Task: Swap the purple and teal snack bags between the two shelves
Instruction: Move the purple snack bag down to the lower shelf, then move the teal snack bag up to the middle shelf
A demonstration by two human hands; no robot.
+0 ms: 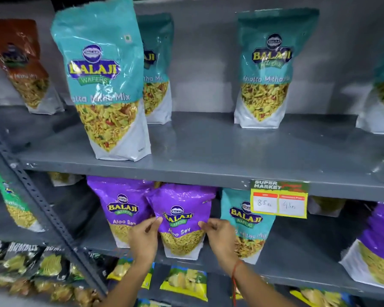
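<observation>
A purple Aloo Sev bag [182, 207] stands on the lower shelf [297, 269]. My left hand [143, 237] pinches its left edge and my right hand [220, 237] pinches its right edge. Behind it to the left stands a second purple bag [118, 202], and another purple bag [377, 244] sits at the far right. A teal bag [246, 224] stands just right of my right hand on the same shelf. On the upper shelf [208, 156] a large teal bag [102, 80] stands at the front left, with more teal bags [266, 69] behind.
A brown bag [20, 63] stands at the upper left. A price tag [279, 199] hangs from the upper shelf's edge. A slotted grey upright [31, 187] crosses the left side. Yellow and dark snack packs [184, 282] fill the row below.
</observation>
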